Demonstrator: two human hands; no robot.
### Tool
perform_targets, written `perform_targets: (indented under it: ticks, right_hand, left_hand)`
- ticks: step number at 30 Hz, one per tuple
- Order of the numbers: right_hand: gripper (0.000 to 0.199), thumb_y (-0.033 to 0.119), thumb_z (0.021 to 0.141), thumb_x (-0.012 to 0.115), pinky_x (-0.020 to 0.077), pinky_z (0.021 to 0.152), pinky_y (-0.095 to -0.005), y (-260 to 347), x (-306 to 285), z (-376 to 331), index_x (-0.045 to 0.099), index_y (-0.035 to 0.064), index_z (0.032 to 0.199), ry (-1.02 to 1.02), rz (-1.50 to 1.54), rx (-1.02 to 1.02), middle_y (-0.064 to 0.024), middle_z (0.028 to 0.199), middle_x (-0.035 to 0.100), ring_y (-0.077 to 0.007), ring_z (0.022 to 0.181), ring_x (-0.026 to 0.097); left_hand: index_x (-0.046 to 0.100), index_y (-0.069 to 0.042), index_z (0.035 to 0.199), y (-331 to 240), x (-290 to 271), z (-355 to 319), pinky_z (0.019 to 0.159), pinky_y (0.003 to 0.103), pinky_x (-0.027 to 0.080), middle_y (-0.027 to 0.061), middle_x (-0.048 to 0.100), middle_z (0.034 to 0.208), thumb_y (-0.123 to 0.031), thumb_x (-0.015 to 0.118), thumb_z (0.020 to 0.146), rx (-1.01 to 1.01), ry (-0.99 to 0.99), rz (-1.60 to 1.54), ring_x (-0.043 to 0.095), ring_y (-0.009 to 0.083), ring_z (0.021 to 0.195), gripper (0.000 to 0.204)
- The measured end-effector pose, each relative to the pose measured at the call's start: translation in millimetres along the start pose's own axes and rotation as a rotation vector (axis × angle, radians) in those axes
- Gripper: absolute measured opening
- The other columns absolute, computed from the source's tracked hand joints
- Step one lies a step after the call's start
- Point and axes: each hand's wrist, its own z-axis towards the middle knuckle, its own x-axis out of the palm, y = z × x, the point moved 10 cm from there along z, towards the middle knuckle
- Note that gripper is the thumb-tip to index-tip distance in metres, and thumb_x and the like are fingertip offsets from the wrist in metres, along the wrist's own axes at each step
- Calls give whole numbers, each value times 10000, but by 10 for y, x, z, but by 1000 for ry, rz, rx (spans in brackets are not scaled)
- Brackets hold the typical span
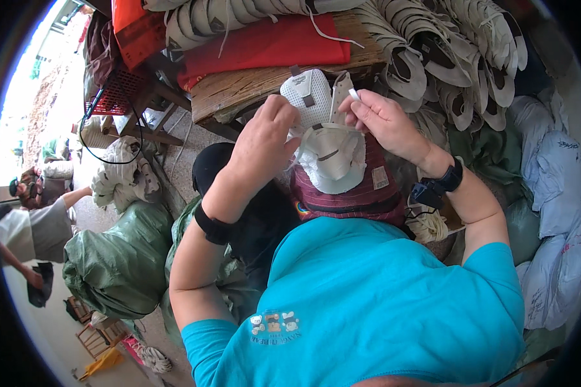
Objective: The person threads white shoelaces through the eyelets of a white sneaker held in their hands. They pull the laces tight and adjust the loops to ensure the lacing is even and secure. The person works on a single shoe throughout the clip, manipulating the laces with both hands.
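Note:
A white shoe upper point(332, 158), its mesh tongue point(305, 97) raised at the far end, lies over my lap on a maroon cloth point(342, 203). At its left edge, my left hand point(265, 138) has its fingers curled in a pinch on the upper; the fingertips are partly hidden. My right hand point(382, 119) is closed on the far right side of the upper. Between its thumb and forefinger sticks out the short end of a white shoelace point(354, 95). The rest of the lace is hard to follow.
A wooden bench point(252, 84) ahead bears a red cloth point(265, 51) and a row of shoe uppers point(206, 19). More stacked uppers point(432, 51) hang at the far right. White sacks point(558, 187) stand right, a green sack point(126, 258) left. Another person point(35, 232) is at the far left.

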Motion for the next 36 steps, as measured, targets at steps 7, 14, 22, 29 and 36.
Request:
perform_targets:
  ticks: [7, 14, 22, 29, 36]
  right_hand:
    - [292, 261, 1080, 428, 396, 571, -200, -81, 115, 23, 621, 43, 1104, 78, -15, 148, 51, 680, 539, -25, 609, 457]
    - [262, 245, 1069, 458, 401, 596, -203, -86, 220, 2, 629, 46, 1060, 150, 21, 225, 63, 702, 528, -27, 636, 468]
    - [253, 231, 1051, 506, 451, 714, -226, -128, 212, 12, 647, 31, 984, 115, -12, 188, 22, 816, 608, -42, 773, 539]
    - [272, 215, 1025, 553, 470, 809, -245, -317, 244, 16, 651, -3, 896, 200, -72, 284, 14, 844, 644, -61, 865, 569]
    - [286, 221, 991, 585, 440, 740, -230, -392, 305, 22, 654, 27, 793, 282, 131, 354, 34, 790, 612, -61, 781, 536]
  left_hand:
    - [636, -48, 954, 111, 187, 130, 858, 394, 496, 125, 539, 1001, -47, 750, 709, 28, 215, 39, 583, 327, 976, 270]
    - [606, -31, 873, 188, 214, 149, 809, 386, 495, 139, 542, 980, -46, 741, 697, 26, 243, -104, 584, 324, 923, 223]
    - [608, -19, 797, 179, 131, 42, 783, 400, 497, 129, 560, 861, -87, 702, 781, -8, 61, -102, 579, 334, 881, 117]
    - [689, -17, 836, 163, 185, 131, 737, 390, 492, 137, 567, 846, -206, 691, 863, -72, 61, 238, 586, 317, 824, 191]
    - [737, -21, 872, 450, 209, 12, 760, 371, 482, 125, 579, 884, -223, 685, 867, -298, -95, -226, 589, 251, 869, 209]
